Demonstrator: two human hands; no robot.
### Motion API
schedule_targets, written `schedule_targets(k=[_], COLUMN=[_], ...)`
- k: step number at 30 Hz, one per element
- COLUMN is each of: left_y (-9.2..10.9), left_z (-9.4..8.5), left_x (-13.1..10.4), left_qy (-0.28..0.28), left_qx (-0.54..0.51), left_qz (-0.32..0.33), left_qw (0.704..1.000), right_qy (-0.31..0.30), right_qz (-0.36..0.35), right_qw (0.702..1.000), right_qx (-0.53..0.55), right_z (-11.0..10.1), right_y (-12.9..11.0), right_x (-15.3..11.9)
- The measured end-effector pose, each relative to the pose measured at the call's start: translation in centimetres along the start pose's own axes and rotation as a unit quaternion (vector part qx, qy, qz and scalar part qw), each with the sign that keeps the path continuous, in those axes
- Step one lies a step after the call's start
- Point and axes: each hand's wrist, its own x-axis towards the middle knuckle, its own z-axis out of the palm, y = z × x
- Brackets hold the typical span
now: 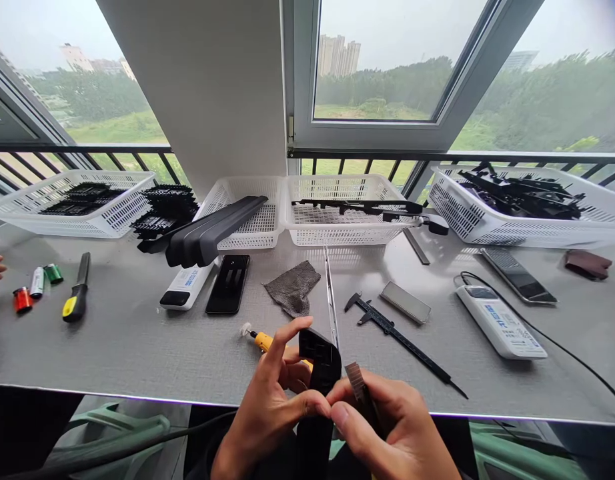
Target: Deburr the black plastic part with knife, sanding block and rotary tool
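The left hand (267, 403) grips the black part (321, 362) in its fingers; beside the part, the right hand (390, 420) pinches a thin tool (355, 381). A braced hold should steady both.

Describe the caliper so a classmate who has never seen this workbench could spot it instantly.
On the gray workbench, look just beyond the right hand. A dark caliper lies there at a slant, jaws toward the far left, thin rod toward the near edge. Unlike the flat gray block beside it, it has jaws and a long, narrow beam.
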Motion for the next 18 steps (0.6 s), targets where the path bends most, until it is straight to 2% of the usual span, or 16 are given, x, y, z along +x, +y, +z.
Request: schedule_targets(k=[5, 11, 18], left_y=[0.41, 0.22, 0.03], left_z=[0.25, 0.29, 0.15], left_x=[-0.06, -0.11, -0.4], left_qy=[-0.017, 0.013, 0.023], left_qx=[0.006, 0.025, 0.031], left_qz=[0.013, 0.005, -0.006], left_qw=[1.0, 1.0, 0.999], right_qy=[0.018, 0.031, 0.025], right_qz=[0.005, 0.001, -0.022], right_qw=[1.0, 0.999, 0.999], right_qx=[-0.001, -0.031, -0.031], right_z=[0.33, 0.13, 0.24], right_y=[-0.45, -1.0, -0.14], right_x=[0.31, 0.36, 0.07])
